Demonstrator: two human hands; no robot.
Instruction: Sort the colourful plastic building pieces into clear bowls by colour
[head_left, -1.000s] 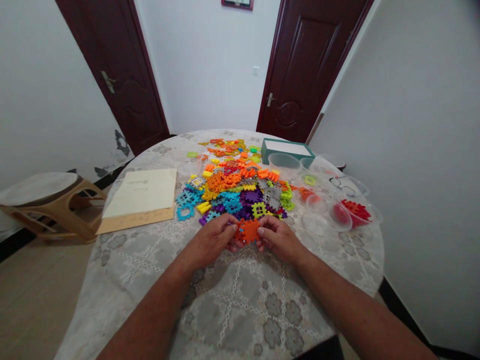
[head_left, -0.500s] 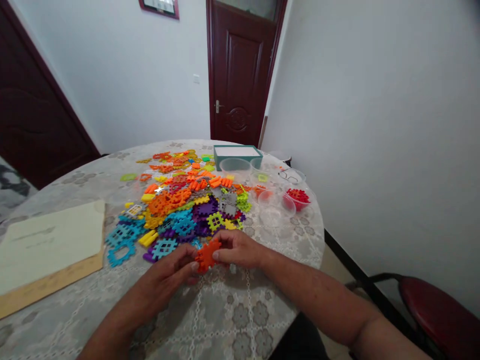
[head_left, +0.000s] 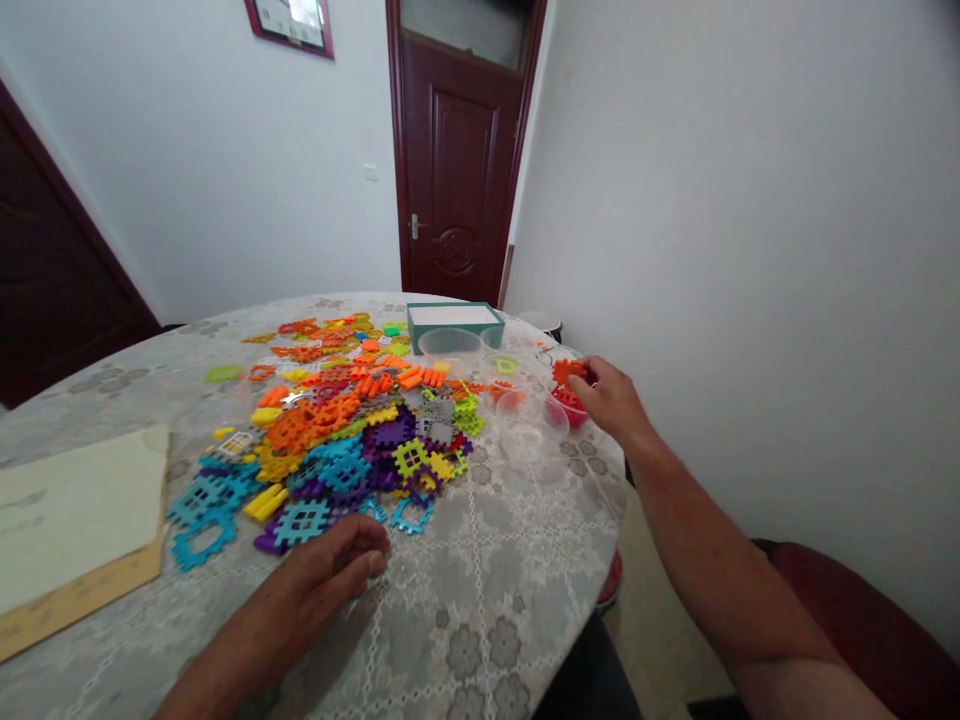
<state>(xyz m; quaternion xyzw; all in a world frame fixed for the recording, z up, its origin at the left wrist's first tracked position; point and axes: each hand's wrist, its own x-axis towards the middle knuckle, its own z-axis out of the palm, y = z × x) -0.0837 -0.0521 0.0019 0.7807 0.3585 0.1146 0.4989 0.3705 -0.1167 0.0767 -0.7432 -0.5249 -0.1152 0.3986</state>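
My right hand (head_left: pixel 611 398) pinches an orange-red toothed building block (head_left: pixel 568 374). It holds the block just over a clear plastic bowl (head_left: pixel 556 412) that has red pieces (head_left: pixel 573 402) in it. Resting low over the tablecloth, my left hand (head_left: pixel 337 560) is empty, its fingers loosely curled with a gap to the thumb. Closest to that hand are a light-blue window block (head_left: pixel 301 521) and a light-blue frame piece (head_left: pixel 412 515). Behind them spreads a heap of toothed blocks: purple (head_left: pixel 390 433), orange (head_left: pixel 311 422), grey (head_left: pixel 436 420) and others.
Clear bowls (head_left: pixel 532 432) stand right of the heap, near a green-edged box (head_left: pixel 456 325) at the back. Glasses (head_left: pixel 551 354) lie by the right rim. Paper on a board (head_left: pixel 82 510) lies at left. A red chair (head_left: pixel 847 600) stands off the table's right side.
My right hand has carried the orange-red block from the front of the table to the bowl of red pieces at right. My left hand has let go of the block. The view has shifted slightly.
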